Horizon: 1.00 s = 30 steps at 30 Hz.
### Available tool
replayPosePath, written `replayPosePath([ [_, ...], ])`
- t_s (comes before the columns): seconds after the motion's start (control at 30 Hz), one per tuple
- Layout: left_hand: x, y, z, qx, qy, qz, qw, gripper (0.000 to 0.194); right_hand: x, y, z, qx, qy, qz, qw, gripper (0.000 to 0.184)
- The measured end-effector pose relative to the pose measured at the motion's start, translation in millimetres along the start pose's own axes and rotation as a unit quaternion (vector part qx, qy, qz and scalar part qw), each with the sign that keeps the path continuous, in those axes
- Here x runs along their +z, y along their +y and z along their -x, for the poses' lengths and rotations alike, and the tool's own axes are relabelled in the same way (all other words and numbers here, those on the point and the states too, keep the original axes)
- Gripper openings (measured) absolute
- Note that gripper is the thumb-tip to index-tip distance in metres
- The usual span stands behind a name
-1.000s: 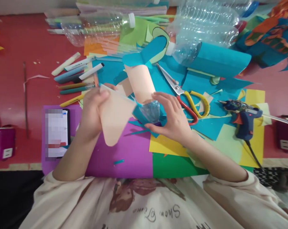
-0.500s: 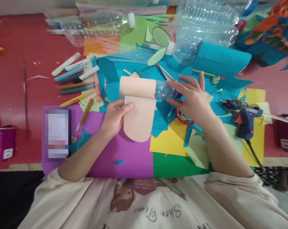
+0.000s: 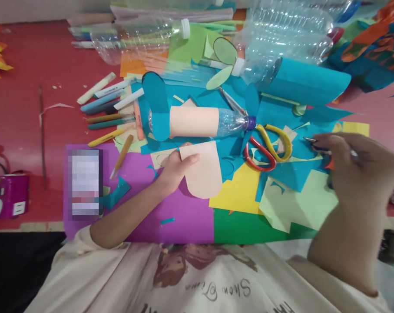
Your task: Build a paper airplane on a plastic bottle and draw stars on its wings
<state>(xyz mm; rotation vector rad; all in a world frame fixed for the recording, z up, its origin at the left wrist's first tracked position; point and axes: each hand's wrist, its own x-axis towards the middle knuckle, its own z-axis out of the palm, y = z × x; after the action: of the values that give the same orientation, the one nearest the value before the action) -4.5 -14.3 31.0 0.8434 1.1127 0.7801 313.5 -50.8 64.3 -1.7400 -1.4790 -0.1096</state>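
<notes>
My left hand point(image 3: 179, 171) pinches a peach paper piece point(image 3: 203, 174) with a rounded lower end, thumb on top. Just above lies a clear plastic bottle point(image 3: 231, 121) with a purple cap, on its side. Peach paper wraps its middle and blue paper its base. Over at the right, my right hand point(image 3: 356, 161) is closed over the hot glue gun point(image 3: 309, 139), hiding most of it; only the nozzle and a bit of orange trigger show. Scissors point(image 3: 278, 141) with red and yellow handles lie between the bottle cap and that hand.
Markers point(image 3: 102, 104) are grouped left of the bottle. A phone point(image 3: 85, 182) rests on purple paper point(image 3: 180, 221). Large clear bottles point(image 3: 288, 32) and a blue-wrapped bottle point(image 3: 314, 82) lie at the back. Paper scraps surround the scissors.
My right hand has left the bottle and moved right onto the glue gun. My left hand has drawn the peach piece slightly down and right, apart from the bottle.
</notes>
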Motion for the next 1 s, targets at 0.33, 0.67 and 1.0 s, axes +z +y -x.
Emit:
replayPosePath([
  [0.33, -0.2, -1, -3, 0.007, -0.010, -0.046, 0.999, 0.037, -55, 51, 40, 0.318, -0.167, 0.248, 0.900, 0.044],
  [0.67, -3.5, 10, -1, 0.010, -0.008, -0.173, 0.985, 0.030, -45, 23, 12, 0.473, 0.049, 0.074, 0.877, 0.036],
  [1.0, -2.6, 11, 2, 0.072, 0.027, -0.220, 0.972, 0.025, -27, -42, 46, 0.346, -0.294, 0.009, 0.891, 0.034],
])
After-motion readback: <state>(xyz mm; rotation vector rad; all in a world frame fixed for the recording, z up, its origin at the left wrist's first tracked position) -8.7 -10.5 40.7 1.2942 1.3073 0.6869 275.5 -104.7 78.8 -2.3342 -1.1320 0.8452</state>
